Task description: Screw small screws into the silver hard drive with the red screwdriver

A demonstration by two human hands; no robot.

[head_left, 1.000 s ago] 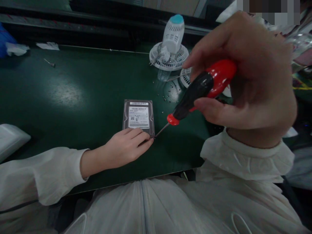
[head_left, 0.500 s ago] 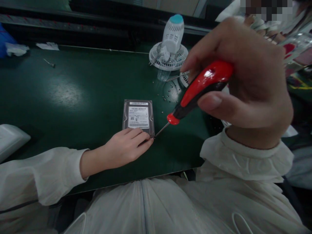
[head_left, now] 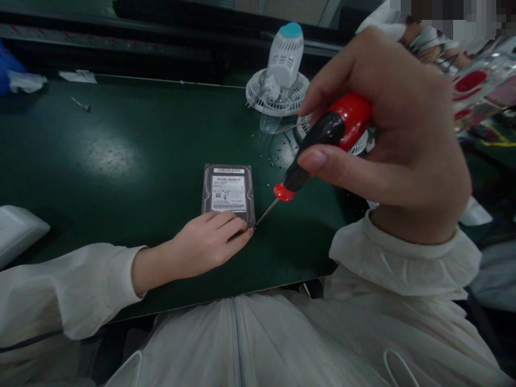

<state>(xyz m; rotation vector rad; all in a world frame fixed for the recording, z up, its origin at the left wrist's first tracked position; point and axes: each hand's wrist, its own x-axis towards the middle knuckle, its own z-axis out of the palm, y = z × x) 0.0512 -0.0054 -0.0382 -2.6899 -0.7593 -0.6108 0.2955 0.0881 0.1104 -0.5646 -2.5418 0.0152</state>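
Note:
A hard drive [head_left: 229, 188] with a white label lies on the green table. My left hand [head_left: 209, 239] is closed on its near edge, fingers on top, the fingertips at the near right corner. My right hand [head_left: 403, 129] is wrapped round the red and black handle of a screwdriver [head_left: 314, 150]. The screwdriver slants down to the left, and its tip meets that same corner beside my left fingertips. Whether a screw sits under the tip is too small to tell.
Several small screws [head_left: 276, 156] lie right of the drive. Behind them stands a white fan [head_left: 285, 64] with a clear plastic cup. A white object [head_left: 20, 234] is at the left edge, and a small metal piece [head_left: 81, 104] lies at the far left. A co-worker's hands [head_left: 431, 54] show at the upper right.
The screwdriver's handle has turned in my right hand, showing more black now. That hand has shifted slightly left. My left hand and the drive have stayed in place.

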